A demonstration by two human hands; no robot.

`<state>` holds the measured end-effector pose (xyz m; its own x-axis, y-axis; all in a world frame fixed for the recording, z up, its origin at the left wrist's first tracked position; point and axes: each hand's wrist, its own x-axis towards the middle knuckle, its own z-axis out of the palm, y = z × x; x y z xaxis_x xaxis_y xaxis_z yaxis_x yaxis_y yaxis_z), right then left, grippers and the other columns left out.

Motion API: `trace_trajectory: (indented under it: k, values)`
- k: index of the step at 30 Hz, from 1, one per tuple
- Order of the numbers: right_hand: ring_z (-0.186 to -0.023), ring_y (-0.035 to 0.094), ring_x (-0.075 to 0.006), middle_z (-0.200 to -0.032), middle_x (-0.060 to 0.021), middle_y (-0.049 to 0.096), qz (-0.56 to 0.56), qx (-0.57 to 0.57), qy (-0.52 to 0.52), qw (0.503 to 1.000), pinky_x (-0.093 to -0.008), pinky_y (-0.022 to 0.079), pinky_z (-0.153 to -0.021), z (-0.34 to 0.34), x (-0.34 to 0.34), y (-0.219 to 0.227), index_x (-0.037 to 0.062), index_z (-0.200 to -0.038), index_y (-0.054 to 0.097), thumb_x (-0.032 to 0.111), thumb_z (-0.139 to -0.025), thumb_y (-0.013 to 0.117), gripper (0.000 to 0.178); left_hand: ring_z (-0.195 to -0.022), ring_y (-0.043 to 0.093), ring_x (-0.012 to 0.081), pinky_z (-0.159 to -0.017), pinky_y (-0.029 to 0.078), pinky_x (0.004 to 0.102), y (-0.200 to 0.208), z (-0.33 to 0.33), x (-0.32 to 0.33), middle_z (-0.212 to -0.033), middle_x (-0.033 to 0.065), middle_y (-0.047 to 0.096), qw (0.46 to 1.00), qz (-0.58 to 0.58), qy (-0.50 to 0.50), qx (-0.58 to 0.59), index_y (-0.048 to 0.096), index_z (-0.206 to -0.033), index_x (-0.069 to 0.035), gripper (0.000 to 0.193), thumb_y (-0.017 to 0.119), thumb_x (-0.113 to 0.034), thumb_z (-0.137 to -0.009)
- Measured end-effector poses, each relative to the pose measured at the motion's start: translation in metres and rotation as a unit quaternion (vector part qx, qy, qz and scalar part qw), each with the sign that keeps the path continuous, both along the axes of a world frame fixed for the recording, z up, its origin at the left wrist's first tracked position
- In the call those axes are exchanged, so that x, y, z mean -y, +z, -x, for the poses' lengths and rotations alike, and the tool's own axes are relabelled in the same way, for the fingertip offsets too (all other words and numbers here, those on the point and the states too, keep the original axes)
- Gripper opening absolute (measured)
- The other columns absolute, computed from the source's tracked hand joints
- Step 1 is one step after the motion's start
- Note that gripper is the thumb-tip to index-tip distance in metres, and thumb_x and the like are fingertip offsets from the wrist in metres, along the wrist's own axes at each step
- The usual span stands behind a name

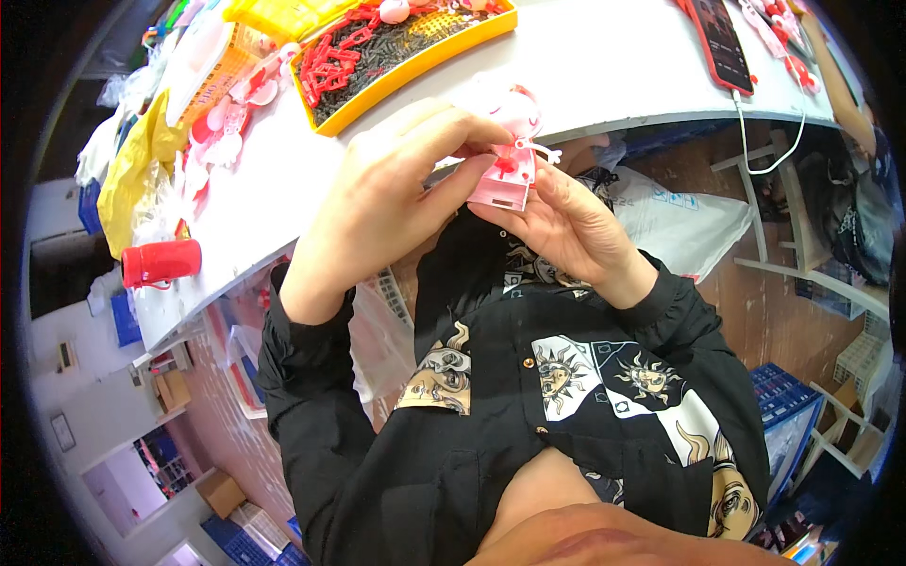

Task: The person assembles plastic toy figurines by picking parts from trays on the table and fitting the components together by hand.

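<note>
You had the pink toy (514,170) just above the centre of the frame, between your two hands, where the near edge of the desk (604,71) passed behind it. Its long axis ran nearly up and down the frame, the round head uppermost and leaning slightly right, the boxy pink-and-white base at the lower end.

Your left hand (377,189) came in from the toy's left, and its grip was pinched: thumb and forefinger bore on the toy's front and left side, around the middle of that axis. Your right hand (580,226) lay to the lower right, its grip closed lightly around the base, thumb along the right side and fingers beneath. Neither hand was nearer, since both touched the toy; the relation that seemed to matter most was left fingers at the middle, right fingers at the base. What the left fingertips pressed on was partly hidden, so its shape could not be told.

The yellow tray (420,74) sat at the upper left of the frame, well apart from the toy, holding red chain links (326,75) and small black pieces (396,57).
</note>
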<state>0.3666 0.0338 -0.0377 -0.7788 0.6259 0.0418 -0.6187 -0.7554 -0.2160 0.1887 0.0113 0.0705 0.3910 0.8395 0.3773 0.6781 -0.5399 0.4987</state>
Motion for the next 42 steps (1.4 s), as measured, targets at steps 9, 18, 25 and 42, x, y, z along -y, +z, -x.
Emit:
trace_trajectory:
  k: [9,18,25,42]
  values:
    - [-0.123,0.048,-0.0255,-0.131,-0.0146,0.048,0.007,-0.005,0.006,1.0,-0.048,0.034,-0.109,0.002,0.0,-0.002,-0.0023,-0.134,0.035,0.013,-0.09,0.06,0.054,-0.083,0.067,0.0174,-0.075,0.052,0.0268,-0.001,-0.003,0.001,-0.09,0.0093,0.067,1.0,0.015,0.017,0.002,0.064,-0.102,0.0,0.025,0.067,0.003,-0.077]
    - [-0.123,0.047,-0.03,-0.131,-0.0164,0.048,0.002,0.017,0.023,1.0,-0.0483,0.035,-0.109,-0.003,-0.006,0.001,0.0018,-0.135,0.036,0.014,-0.09,0.06,0.052,-0.083,0.062,0.0115,-0.077,0.048,0.0236,0.002,0.031,-0.004,-0.089,0.0064,0.065,0.985,-0.033,0.101,0.133,0.064,-0.109,-0.002,0.03,0.067,0.002,-0.079]
    - [-0.129,0.039,-0.0396,-0.139,-0.025,0.038,-0.019,0.04,-0.004,0.999,-0.0432,0.037,-0.108,-0.008,-0.007,0.0,-0.0022,-0.139,0.027,0.023,-0.091,0.059,0.063,-0.08,0.061,0.0095,-0.074,0.049,0.0218,-0.004,0.137,-0.016,-0.093,0.0071,0.067,0.902,-0.091,0.299,0.299,0.065,-0.104,0.004,0.017,0.06,-0.004,-0.09]
    - [-0.13,0.037,-0.0397,-0.139,-0.0233,0.038,-0.007,0.047,0.001,0.999,-0.0429,0.038,-0.108,-0.006,-0.006,0.001,-0.0026,-0.139,0.027,0.021,-0.092,0.058,0.061,-0.091,0.06,0.0209,-0.081,0.047,0.0286,-0.029,0.126,-0.056,-0.101,0.0096,0.062,0.963,-0.074,0.208,-0.156,0.067,-0.105,-0.006,0.026,0.065,-0.004,-0.079]
